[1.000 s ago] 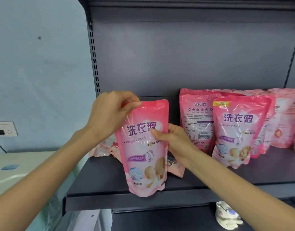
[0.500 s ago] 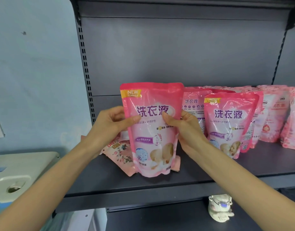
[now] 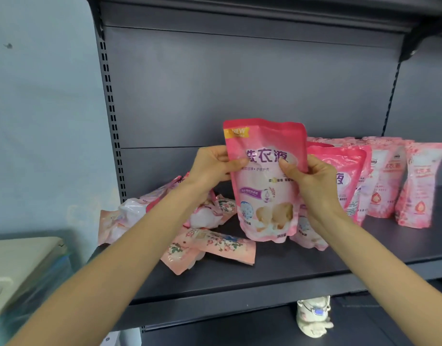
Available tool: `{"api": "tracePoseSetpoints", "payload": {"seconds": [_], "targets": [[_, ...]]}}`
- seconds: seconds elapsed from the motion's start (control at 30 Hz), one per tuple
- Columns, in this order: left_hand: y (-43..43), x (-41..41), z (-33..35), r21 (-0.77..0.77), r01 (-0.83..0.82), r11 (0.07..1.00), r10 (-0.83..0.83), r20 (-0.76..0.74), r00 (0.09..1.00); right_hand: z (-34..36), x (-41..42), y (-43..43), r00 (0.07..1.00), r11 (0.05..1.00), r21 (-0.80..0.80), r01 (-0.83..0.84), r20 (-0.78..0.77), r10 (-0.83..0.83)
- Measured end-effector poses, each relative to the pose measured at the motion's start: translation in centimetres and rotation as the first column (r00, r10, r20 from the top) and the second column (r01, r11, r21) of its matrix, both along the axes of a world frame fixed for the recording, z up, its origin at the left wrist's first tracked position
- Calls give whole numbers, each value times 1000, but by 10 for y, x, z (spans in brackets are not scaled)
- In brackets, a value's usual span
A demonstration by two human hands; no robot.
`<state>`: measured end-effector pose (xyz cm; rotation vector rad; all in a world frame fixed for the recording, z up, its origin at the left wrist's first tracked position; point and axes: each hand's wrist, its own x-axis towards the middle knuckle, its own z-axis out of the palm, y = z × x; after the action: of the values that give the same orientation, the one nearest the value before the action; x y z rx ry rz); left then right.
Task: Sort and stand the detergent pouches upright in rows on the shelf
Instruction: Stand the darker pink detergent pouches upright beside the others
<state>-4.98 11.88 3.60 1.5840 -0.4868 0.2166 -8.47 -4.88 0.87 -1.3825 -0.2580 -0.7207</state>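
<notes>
A pink detergent pouch (image 3: pixel 265 186) with a yellow NEW corner is upright at the middle of the dark shelf (image 3: pixel 277 273), its bottom just above or touching the board. My left hand (image 3: pixel 212 166) grips its left edge, thumb on the front. My right hand (image 3: pixel 307 173) grips its right edge the same way. To the right, a matching pouch (image 3: pixel 347 176) stands behind my right hand, and paler pink pouches (image 3: pixel 419 183) stand in a row. To the left, several floral pouches (image 3: pixel 212 243) lie flat in a heap.
The shelf's grey back panel (image 3: pixel 240 91) and slotted upright (image 3: pixel 110 108) close the rear and left. A white object (image 3: pixel 313 315) sits on the lower shelf. A cream-coloured appliance (image 3: pixel 17 265) stands at the lower left by the blue wall.
Both hands have carried the pouch to the right, close beside the standing matching pouch. The view has swung left, so more of the flat heap shows.
</notes>
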Motion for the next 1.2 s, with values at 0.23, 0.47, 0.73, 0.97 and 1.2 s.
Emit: {"api": "tracePoseSetpoints", "payload": {"seconds": [0.23, 0.47, 0.73, 0.97, 1.2], "targets": [[-35, 37, -33, 90, 17, 996, -11, -72, 997, -44, 7, -22, 990, 990, -54, 131, -39, -133], [-38, 46, -52, 15, 88, 996, -86, -105, 991, -72, 8, -43, 977, 957, -255, 139, -123, -175], [-25, 46, -74, 37, 193, 981, -186, -144, 972, -86, 11, -36, 970, 912, -385, 144, -126, -207], [-23, 46, -76, 21, 172, 985, -169, -117, 979, -85, 19, -36, 968, 906, -397, 147, -130, -214], [-6, 28, -80, 579, 18, 815, -85, 88, 992, -86, -10, -42, 941, 831, -506, 231, -100, -323]]}}
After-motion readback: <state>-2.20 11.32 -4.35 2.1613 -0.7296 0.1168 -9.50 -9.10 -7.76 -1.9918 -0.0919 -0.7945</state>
